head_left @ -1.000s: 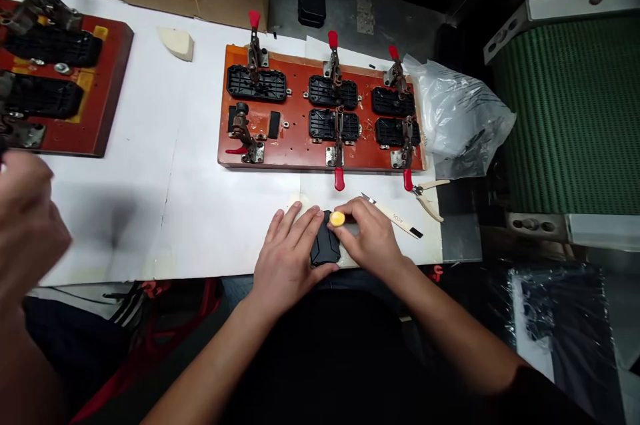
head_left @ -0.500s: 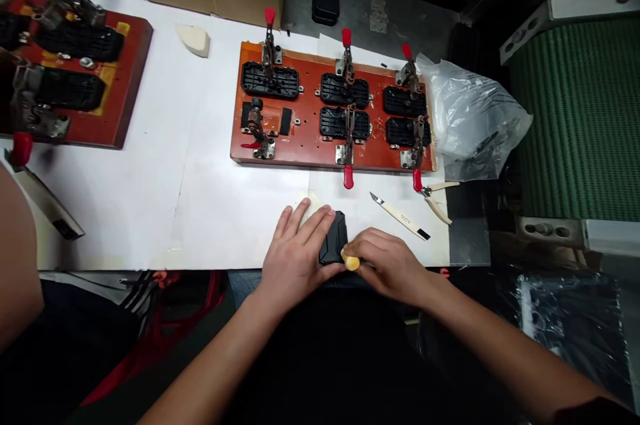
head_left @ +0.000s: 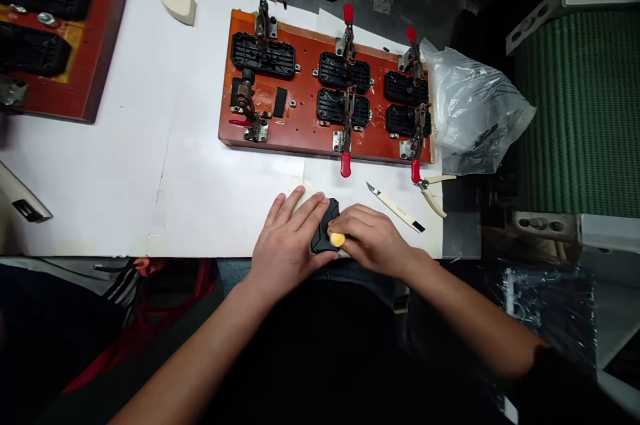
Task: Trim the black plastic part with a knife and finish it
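Observation:
A black plastic cover point(head_left: 323, 227) lies on the white sheet near the table's front edge. My left hand point(head_left: 286, 238) rests across its left side, fingers stretched forward and thumb along the near edge, holding it down. My right hand point(head_left: 373, 237) is closed around a tool with a rounded yellow end point(head_left: 337, 239), which sits at the cover's right edge. The tool's working tip is hidden beneath my fingers. To the right of my hands lie a cream-handled craft knife point(head_left: 397, 207) and cream-handled nippers point(head_left: 433, 195).
Ahead stands a red-brown fixture board point(head_left: 300, 135) with toggle clamps over several black plastic parts. Another such board point(head_left: 103, 58) is at the left. A clear plastic bag point(head_left: 475, 105), a white wedge-shaped block point(head_left: 176, 3) and a green ribbed belt point(head_left: 580, 118) are also around.
My right hand and the yellow-ended tool have shifted slightly forward along the cover's right edge. My left hand keeps its hold. The whole view has shifted a little.

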`<move>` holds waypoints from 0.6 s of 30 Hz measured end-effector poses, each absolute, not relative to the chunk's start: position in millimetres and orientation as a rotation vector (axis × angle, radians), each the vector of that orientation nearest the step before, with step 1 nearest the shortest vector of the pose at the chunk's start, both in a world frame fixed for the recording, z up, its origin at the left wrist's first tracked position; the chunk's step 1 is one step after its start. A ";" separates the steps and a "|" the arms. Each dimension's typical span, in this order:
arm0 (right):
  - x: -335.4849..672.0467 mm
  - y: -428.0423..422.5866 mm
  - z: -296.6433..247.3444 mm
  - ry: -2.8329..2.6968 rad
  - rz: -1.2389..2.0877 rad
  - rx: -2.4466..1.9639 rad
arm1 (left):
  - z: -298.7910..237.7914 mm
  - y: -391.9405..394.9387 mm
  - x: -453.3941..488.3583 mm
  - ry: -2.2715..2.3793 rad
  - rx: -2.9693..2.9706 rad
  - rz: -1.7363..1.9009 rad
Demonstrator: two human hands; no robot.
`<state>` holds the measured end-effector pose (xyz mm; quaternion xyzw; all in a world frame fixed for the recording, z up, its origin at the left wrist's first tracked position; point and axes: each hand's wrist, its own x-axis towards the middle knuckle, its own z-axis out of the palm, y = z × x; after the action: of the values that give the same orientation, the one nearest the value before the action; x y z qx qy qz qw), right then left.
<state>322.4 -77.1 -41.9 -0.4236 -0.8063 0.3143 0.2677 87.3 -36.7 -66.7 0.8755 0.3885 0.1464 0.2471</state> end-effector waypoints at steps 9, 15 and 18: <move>322.7 -62.7 -47.1 -2.094 0.647 -1.318 | -64.9 -35.9 87.7 1.076 2.385 0.364; 321.9 -82.1 -47.2 -1.973 0.916 -1.353 | -66.2 -35.3 87.8 1.049 2.382 0.372; 319.7 -76.6 -50.5 -1.934 0.792 -1.380 | -66.5 -35.3 88.1 1.057 2.393 0.365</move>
<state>319.7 -76.6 -50.5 -0.5235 -0.7333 0.3003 0.3131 88.1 -35.3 -66.5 0.8778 0.3877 0.1339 0.2476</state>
